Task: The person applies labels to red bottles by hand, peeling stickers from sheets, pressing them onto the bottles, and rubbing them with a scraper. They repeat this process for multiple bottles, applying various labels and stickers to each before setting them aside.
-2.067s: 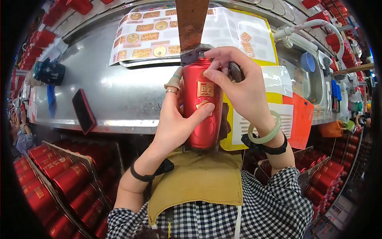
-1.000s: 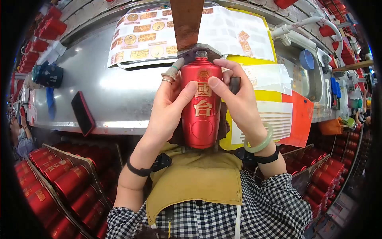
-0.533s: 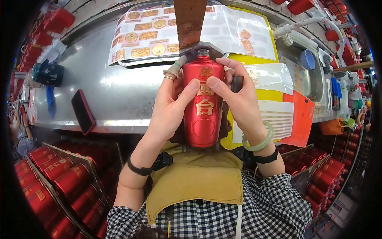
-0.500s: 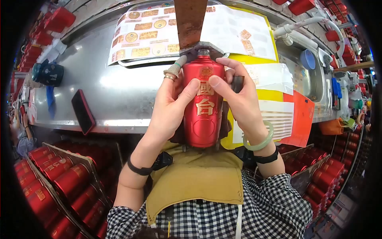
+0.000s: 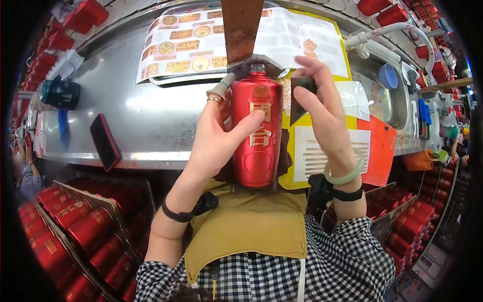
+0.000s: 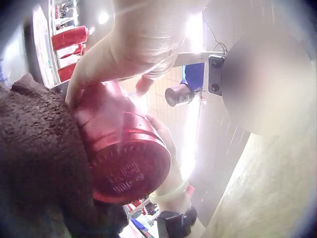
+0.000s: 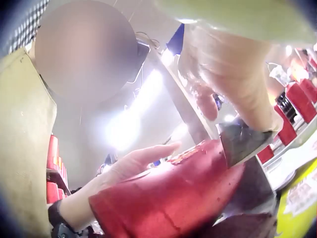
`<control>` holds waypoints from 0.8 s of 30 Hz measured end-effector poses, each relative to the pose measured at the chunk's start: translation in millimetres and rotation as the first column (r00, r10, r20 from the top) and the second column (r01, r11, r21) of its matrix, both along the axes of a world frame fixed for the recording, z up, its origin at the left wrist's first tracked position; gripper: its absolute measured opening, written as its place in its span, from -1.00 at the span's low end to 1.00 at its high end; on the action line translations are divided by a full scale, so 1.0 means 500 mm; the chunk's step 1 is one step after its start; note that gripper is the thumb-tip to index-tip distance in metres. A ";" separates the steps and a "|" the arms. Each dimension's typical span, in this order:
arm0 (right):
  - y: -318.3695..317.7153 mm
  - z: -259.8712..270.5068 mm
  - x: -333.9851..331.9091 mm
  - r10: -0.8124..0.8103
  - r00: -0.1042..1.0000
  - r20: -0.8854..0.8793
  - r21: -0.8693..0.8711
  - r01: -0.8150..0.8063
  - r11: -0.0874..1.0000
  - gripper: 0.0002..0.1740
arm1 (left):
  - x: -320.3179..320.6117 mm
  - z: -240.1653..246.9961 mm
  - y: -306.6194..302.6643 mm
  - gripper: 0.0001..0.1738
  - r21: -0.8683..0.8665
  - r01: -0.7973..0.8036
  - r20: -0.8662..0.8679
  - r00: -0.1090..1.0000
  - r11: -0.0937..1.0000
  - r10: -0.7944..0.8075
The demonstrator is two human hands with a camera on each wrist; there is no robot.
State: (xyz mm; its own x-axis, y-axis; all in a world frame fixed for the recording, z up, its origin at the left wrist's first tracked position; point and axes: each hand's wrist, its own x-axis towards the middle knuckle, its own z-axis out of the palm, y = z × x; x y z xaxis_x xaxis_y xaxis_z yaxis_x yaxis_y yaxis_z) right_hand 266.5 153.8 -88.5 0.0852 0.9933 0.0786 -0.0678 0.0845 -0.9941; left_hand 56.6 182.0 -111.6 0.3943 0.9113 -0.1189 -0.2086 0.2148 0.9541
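At the near edge of the steel bench [image 5: 166, 121], the left hand [image 5: 214, 136] grips the red bottle [image 5: 254, 163] while the right hand [image 5: 326, 113] pinches a dark flat piece [image 5: 298, 109] just off its right side — best, I'd judge, to keep that left hold firm and any stroke light. Near left, a crate [image 5: 111, 204] holds rows of red bottles [image 5: 90, 224]; far right stands a blue cup [image 5: 389, 78] — contents unclear.
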 end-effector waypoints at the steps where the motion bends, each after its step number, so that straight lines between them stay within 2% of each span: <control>1: 0.018 -0.001 0.001 -0.107 0.982 0.155 0.135 0.086 0.987 -0.59 | -0.001 0.000 0.001 -0.02 0.009 0.009 -0.027 1.000 1.000 -0.008; 2: 0.031 -0.001 0.001 -0.229 0.930 0.288 0.280 0.147 0.949 -0.62 | -0.001 0.000 0.001 0.03 0.018 0.018 -0.055 0.998 1.000 -0.017; 4: 0.032 0.054 -0.002 -0.238 0.902 0.360 0.293 0.133 0.947 -0.64 | -0.001 0.001 0.001 0.02 0.013 0.015 -0.066 0.998 1.000 -0.014; 6: 0.035 0.090 -0.012 -0.235 0.689 0.685 0.468 -0.169 0.868 -0.63 | -0.002 0.001 0.002 0.01 0.009 0.015 -0.077 0.997 1.000 -0.014; 8: 0.036 0.095 -0.044 -0.201 0.684 0.701 0.458 -0.217 0.862 -0.64 | -0.005 0.001 0.006 0.01 0.030 0.026 -0.091 0.996 0.999 -0.023; 10: 0.042 0.091 -0.050 -0.210 0.510 0.834 0.421 -0.342 0.840 -0.60 | -0.006 0.003 0.006 0.01 0.016 0.028 -0.076 0.997 0.999 -0.027; 12: 0.075 0.085 -0.025 -0.429 0.418 0.801 0.560 -0.269 0.784 -0.64 | -0.007 0.004 0.004 0.00 -0.003 0.037 -0.063 0.997 0.999 -0.037; 15: 0.065 0.082 -0.010 -0.525 0.354 0.774 0.606 -0.174 0.777 -0.66 | -0.010 0.004 0.009 0.00 -0.003 0.027 -0.077 0.997 1.000 -0.027; 17: 0.026 0.053 -0.028 -0.208 0.720 0.662 0.450 -0.159 0.879 -0.72 | -0.008 0.007 0.009 0.00 -0.008 0.037 -0.057 0.998 0.999 -0.037; 18: 0.023 0.036 -0.021 -0.219 0.720 0.659 0.450 -0.144 0.881 -0.72 | -0.007 0.007 0.010 0.01 -0.009 0.043 -0.033 0.999 0.999 -0.043; 20: 0.016 0.006 0.003 -0.370 0.716 0.592 0.402 0.135 0.906 -0.74 | -0.008 0.000 0.010 0.01 -0.007 0.060 -0.041 0.997 0.998 -0.060; 22: -0.001 -0.004 0.018 -0.394 0.673 0.626 0.367 0.192 0.910 -0.71 | -0.009 -0.002 0.009 0.01 -0.037 0.040 -0.020 0.999 0.999 -0.040; 23: -0.011 -0.028 0.018 -0.318 0.853 0.414 0.231 0.239 0.943 -0.70 | -0.010 -0.003 0.008 -0.04 -0.022 0.056 -0.009 0.998 0.998 -0.056; 24: -0.025 -0.046 0.014 -0.253 0.956 0.151 0.085 0.243 0.966 -0.69 | -0.010 -0.004 0.003 -0.04 -0.024 0.062 -0.014 0.998 0.998 -0.062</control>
State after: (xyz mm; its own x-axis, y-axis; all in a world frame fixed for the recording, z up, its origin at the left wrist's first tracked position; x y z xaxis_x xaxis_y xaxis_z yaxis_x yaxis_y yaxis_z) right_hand 273.5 141.5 -111.4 0.3093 0.9348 0.1745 0.1217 0.1431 -0.9822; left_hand 51.8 183.6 -113.8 0.4480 0.8820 -0.1462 -0.1804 0.2493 0.9515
